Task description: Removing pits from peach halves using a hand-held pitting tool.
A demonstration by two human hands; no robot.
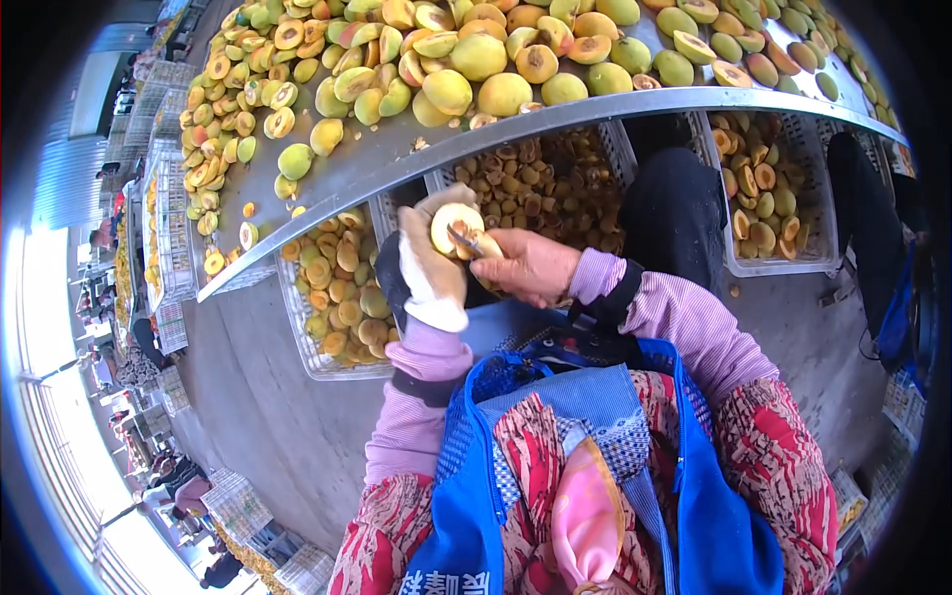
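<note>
My left hand [437,256], in a pale, stained glove, holds a halved yellow fruit [451,223], like an apricot or peach, with its cut face showing a brown centre. Bare, my right hand [528,266] grips a small tool [465,242], its thin metal tip at the fruit's centre; the handle is mostly hidden by the fingers. Both hands meet above my lap, just below the metal table's edge [476,139]. Beneath them a plastic crate [616,149] holds many small brown pieces, perhaps pits or fruit scraps.
Whole and halved fruits [476,58] cover much of the metal table. A white crate of halves [327,370] stands on the floor at left, another [781,266] at right. My knee [673,216] sits between crates. A person's dark-clad leg [859,216] is at far right.
</note>
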